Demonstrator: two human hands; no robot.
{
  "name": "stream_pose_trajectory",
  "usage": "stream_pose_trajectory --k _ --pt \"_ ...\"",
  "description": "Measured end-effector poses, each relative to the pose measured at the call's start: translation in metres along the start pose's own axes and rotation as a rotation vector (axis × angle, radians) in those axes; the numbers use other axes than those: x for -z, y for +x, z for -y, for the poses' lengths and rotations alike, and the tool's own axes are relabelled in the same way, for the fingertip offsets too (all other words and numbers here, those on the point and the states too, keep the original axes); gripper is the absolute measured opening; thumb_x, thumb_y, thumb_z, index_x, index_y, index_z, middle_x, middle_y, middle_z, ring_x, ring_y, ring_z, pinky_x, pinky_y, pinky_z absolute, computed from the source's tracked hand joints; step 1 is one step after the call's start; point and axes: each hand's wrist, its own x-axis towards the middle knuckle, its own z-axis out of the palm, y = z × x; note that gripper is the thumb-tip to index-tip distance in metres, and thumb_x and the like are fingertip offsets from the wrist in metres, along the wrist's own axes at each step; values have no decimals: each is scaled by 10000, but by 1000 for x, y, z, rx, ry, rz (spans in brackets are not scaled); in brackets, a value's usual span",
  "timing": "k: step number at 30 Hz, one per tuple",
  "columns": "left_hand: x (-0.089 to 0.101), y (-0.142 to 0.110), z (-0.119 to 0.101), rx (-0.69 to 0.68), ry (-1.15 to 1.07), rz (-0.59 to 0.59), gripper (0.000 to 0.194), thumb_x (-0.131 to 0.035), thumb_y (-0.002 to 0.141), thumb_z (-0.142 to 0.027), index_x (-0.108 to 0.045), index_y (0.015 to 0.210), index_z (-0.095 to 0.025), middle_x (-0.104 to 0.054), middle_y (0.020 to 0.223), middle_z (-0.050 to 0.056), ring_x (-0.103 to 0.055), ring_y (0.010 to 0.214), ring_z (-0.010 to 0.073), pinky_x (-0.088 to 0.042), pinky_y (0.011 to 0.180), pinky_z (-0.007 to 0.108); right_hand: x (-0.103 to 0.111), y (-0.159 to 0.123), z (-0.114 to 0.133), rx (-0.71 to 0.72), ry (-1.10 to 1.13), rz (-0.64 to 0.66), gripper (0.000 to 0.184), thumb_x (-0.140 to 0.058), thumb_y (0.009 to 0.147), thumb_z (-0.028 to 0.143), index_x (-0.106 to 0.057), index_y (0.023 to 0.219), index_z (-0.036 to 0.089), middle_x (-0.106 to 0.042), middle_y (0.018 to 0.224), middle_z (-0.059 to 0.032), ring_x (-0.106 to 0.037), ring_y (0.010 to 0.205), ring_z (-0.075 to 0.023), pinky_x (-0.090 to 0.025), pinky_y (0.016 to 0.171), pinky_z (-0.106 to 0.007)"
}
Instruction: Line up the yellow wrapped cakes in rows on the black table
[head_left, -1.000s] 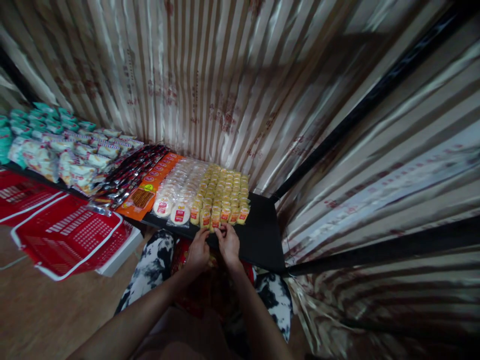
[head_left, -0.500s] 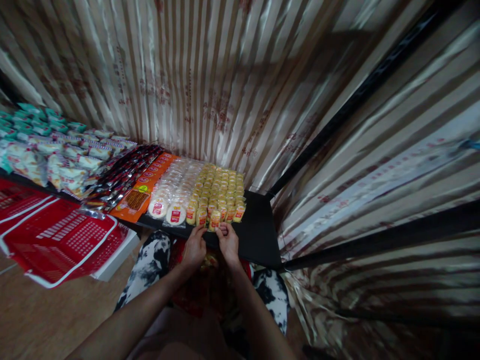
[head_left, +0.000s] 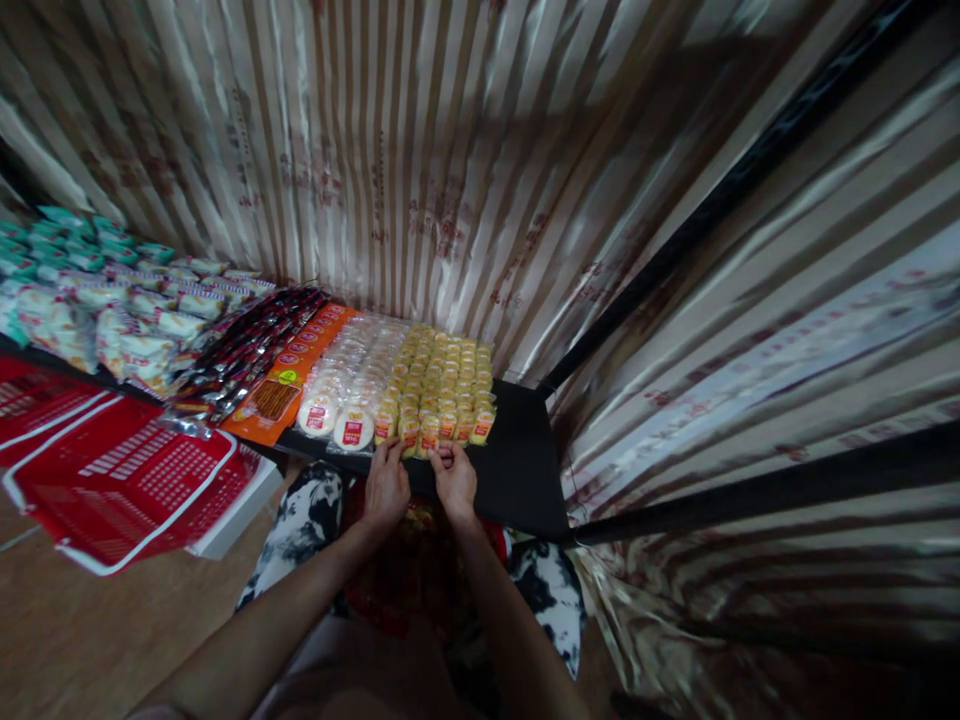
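Small yellow snack packets point(head_left: 442, 375) in clear wrappers stand in close rows on a black shelf board point(head_left: 517, 455). At the near end of these rows, my left hand point(head_left: 388, 487) has its fingers bent and closed on a front yellow packet point(head_left: 408, 434). Beside it, my right hand point(head_left: 454, 484) pinches the lower edge of another front packet point(head_left: 429, 432) between thumb and fingers. Round white crackers point(head_left: 352, 429) in clear wrappers lie in rows just left of the yellow ones. My fingers partly cover the lower edges of the front packets.
Further left lie an orange snack bag point(head_left: 274, 395), dark shiny packets point(head_left: 240, 350), white packets point(head_left: 135, 340) and green packets point(head_left: 75, 240). Red baskets point(head_left: 142, 480) with white handles stand below the board. A striped curtain point(head_left: 450, 150) hangs behind; black poles point(head_left: 675, 260) slant at right.
My left hand has shifted slightly left and up along the front packets. The middle front packet, which stuck out toward me, now sits more in line. My right hand stays almost in place.
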Motion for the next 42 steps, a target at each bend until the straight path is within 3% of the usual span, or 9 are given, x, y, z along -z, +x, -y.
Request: stream_pose_trajectory --k 5,12,19,24,31,36,39,42 --pt "-4 4 9 -74 -2 -1 519 -363 725 -5 -534 1194 -148 -493 1238 123 -445 1200 239 -377 1045 470 -1 2 -1 2 -36 -20 215 -566 736 398 -538 867 229 -651 745 8 -595 556 -140 -434 557 -246" --pt "-1 8 12 -122 1 27 539 -353 723 0 -518 1224 -108 -467 1241 146 -454 1187 226 -402 1030 413 -2 3 -1 36 -93 2 176 -547 760 377 -517 844 226 -649 802 -3 -583 575 -132 -424 584 -248" --pt "2 3 11 -96 4 22 504 -370 756 -40 -522 1221 -160 -449 1236 120 -483 1146 209 -427 1008 394 -5 5 -4 40 -171 -26 204 -539 760 393 -532 865 218 -630 815 -10 -572 617 -143 -410 595 -254" --pt "12 -1 9 39 62 -97 518 -408 770 -72 -453 1277 -163 -394 1245 125 -455 1158 239 -423 1004 420 -4 1 -3 8 -101 -11 266 -535 758 413 -505 925 208 -615 767 11 -568 589 -136 -410 572 -242" --pt "11 7 16 -36 75 -36 510 -384 793 -80 -414 1301 -119 -409 1301 136 -372 1244 250 -338 1071 435 -4 2 3 13 -134 -14 218 -533 763 413 -524 830 206 -619 769 -6 -555 615 -139 -407 603 -253" --pt "21 -6 9 -42 76 -75 380 -374 791 -64 -546 1125 -124 -505 1142 116 -455 1128 216 -387 1017 381 1 -17 6 44 65 -97 270 -501 792 441 -519 868 183 -584 735 -13 -528 595 -118 -431 592 -233" --pt "27 -29 6 -43 29 7 289 -357 812 -79 -604 940 -157 -554 992 81 -516 987 184 -439 928 339 9 -44 2 69 115 -52 283 -440 838 453 -525 862 185 -585 705 -13 -528 596 -118 -429 567 -217" --pt "20 -56 14 50 -40 261 258 -370 815 -102 -611 873 -174 -580 941 64 -538 932 177 -456 876 330 15 -70 -12 133 -74 212 279 -407 876 413 -569 817 192 -640 748 -31 -586 688 -143 -445 663 -238"
